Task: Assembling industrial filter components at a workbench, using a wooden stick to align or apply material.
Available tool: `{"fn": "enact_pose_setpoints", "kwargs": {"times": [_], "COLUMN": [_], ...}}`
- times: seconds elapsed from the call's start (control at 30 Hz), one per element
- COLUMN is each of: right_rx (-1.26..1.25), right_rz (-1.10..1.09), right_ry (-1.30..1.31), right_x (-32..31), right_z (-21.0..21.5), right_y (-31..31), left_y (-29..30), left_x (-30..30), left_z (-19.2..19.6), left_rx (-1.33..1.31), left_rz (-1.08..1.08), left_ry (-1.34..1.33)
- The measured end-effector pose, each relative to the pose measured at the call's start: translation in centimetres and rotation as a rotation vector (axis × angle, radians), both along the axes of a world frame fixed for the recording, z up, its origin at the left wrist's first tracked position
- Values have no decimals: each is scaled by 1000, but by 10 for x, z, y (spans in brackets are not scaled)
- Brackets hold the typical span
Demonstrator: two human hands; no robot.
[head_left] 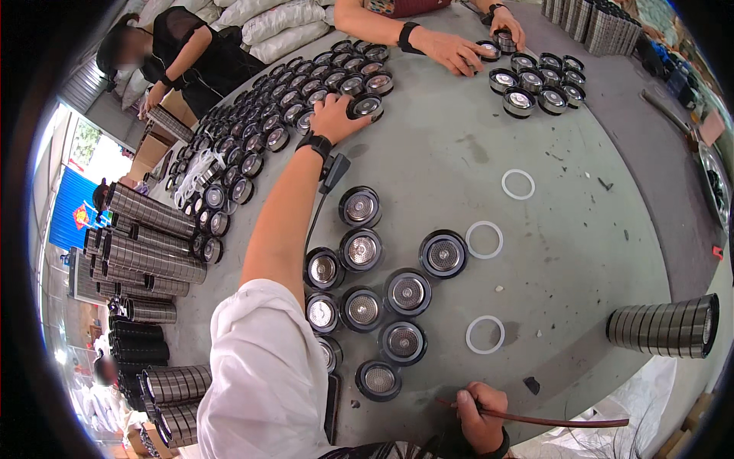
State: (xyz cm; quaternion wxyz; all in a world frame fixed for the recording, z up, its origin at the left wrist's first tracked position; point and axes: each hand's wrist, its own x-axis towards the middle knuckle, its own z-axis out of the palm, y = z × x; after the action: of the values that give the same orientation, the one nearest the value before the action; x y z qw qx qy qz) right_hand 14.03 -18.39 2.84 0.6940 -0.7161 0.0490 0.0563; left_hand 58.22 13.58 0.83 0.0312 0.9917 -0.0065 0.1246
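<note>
My left hand (339,121) reaches far forward to the edge of a crowd of round black-rimmed metal parts. Its thumb and fingers curl around one round black-rimmed part (365,106) there. Close to my body, my right hand (482,418) is closed on a thin reddish-brown stick (558,421), which points out to the right. Between my hands lie several more such parts with patterned silver discs, among them one black-rimmed part (407,292). White rings lie to their right: a near ring (485,334), a middle ring (485,239) and a far ring (518,184).
Across the table, a co-worker's hands (455,53) handle round parts beside a small group (537,80). Another person (187,57) works at the far left. Stacked parts (149,260) line the left side; one stack (665,327) lies at the right edge. A cable with a black connector (334,173) runs beside my left forearm.
</note>
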Motion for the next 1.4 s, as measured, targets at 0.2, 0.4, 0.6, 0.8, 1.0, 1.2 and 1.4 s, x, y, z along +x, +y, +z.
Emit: {"fn": "enact_pose_setpoints", "kwargs": {"times": [0.2,0.4,0.6,0.8,1.0,1.2,1.4], "right_rx": [-19,0,34,40,80,31,76], "right_rz": [28,0,-8,10,-38,2,-22], "right_ry": [-34,36,15,-2,77,-8,21], "right_x": [3,2,-2,-4,-5,-4,-4], "right_z": [-3,1,-6,-11,-8,-10,-9], "right_y": [1,0,0,-1,1,1,4], "left_y": [4,-9,-15,-23,-44,-55,-68], "left_x": [-16,-29,-52,-81,-109,-132,-152], "left_z": [7,9,14,18,30,38,42], "left_rx": [-54,-44,-88,-127,-163,-152,-83], "left_rz": [-53,-114,-206,-296,-363,-433,-508], "left_ry": [12,24,26,60,139,230,279]}}
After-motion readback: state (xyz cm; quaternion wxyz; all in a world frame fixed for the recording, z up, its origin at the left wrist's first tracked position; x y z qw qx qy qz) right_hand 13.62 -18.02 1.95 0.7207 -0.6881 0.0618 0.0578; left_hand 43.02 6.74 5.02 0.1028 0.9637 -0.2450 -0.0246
